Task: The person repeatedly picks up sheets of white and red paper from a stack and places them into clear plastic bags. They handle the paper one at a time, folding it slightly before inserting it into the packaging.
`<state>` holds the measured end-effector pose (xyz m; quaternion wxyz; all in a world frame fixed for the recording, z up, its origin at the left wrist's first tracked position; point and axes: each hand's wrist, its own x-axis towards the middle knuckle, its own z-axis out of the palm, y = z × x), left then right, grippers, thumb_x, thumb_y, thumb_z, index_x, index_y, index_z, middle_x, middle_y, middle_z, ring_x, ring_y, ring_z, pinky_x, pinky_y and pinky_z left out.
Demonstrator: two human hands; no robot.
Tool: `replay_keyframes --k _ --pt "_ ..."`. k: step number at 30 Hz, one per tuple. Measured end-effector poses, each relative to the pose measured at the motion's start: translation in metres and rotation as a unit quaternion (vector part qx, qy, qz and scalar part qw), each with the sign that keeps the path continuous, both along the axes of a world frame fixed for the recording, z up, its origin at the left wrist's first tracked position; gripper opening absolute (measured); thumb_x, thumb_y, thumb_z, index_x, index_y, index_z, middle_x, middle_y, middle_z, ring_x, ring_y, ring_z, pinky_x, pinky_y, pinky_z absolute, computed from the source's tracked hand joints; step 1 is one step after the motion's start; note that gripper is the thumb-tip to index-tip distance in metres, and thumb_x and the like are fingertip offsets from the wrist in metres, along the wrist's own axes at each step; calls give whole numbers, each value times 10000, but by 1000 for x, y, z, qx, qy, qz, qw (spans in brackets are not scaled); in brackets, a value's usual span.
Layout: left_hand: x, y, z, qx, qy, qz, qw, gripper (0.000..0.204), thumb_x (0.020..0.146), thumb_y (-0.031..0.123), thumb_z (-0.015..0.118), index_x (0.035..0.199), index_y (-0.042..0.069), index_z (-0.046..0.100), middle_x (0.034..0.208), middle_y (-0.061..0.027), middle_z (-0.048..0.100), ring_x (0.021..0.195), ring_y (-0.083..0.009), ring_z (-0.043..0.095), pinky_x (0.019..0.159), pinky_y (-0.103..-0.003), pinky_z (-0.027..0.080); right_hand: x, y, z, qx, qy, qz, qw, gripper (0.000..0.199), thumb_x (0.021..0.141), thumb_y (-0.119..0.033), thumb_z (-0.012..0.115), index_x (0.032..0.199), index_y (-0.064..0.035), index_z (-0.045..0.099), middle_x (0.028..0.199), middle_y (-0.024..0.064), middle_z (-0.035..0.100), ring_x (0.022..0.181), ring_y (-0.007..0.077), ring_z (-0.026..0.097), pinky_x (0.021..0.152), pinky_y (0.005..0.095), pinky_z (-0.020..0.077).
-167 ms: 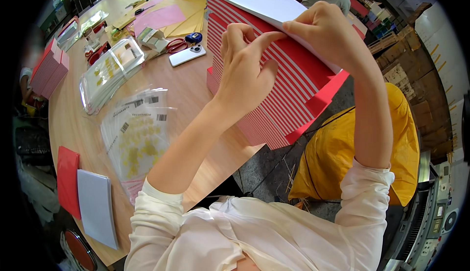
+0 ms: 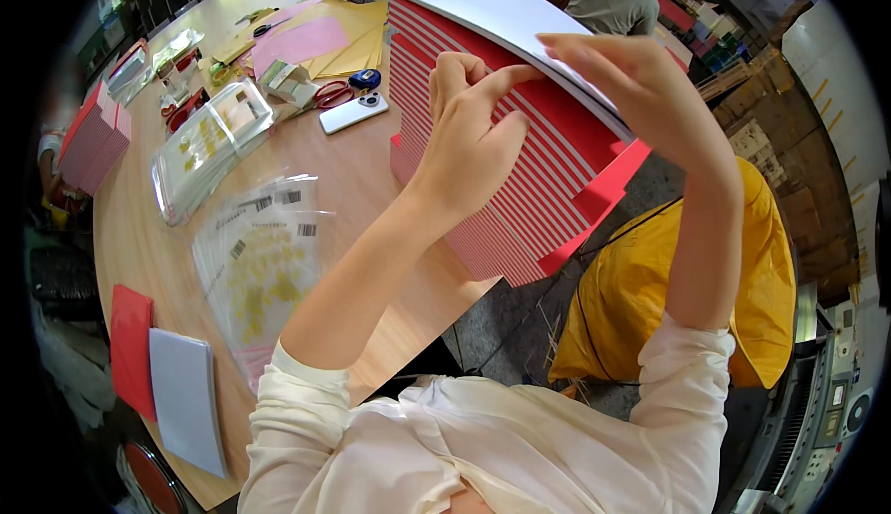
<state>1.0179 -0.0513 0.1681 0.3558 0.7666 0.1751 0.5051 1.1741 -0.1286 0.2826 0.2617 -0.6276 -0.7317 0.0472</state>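
The stack of red-and-white booklets (image 2: 520,171) stands tall at the near right edge of the desk (image 2: 371,189), partly overhanging it. The left hand (image 2: 469,143) presses against the striped side of the stack, its fingers curled and bunched as if picking at one edge, while the right hand (image 2: 640,96) lies open along the white top sheet (image 2: 501,13), fingers spread and steadying it. To do this well, I judge the right hand should keep the top from sliding while the left separates only one layer. Whether the left fingertips actually pinch a sheet is hidden by the knuckles; the stack's base is blocked by the forearm.
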Motion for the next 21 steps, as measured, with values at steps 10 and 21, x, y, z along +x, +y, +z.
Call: replay_keyframes --k 10,21 --pt "1 -2 10 -54 -49 -36 997 418 798 138 548 1171 -35 621 1041 -131 392 1053 -272 372 989 -367 297 26 -34 -43 214 -55 -16 975 499 783 33 700 1253 -121 637 1181 118 676 999 203 682 864 333 525" --pt "-44 50 28 52 -150 290 944 1075 723 321 830 1427 -75 121 1470 -256 214 1379 -350 232 1141 -434 246 62 -54 40 515 -262 -122 807 376 876 2 559 1214 -119 670 1124 25 702 841 85 643 668 233 493"
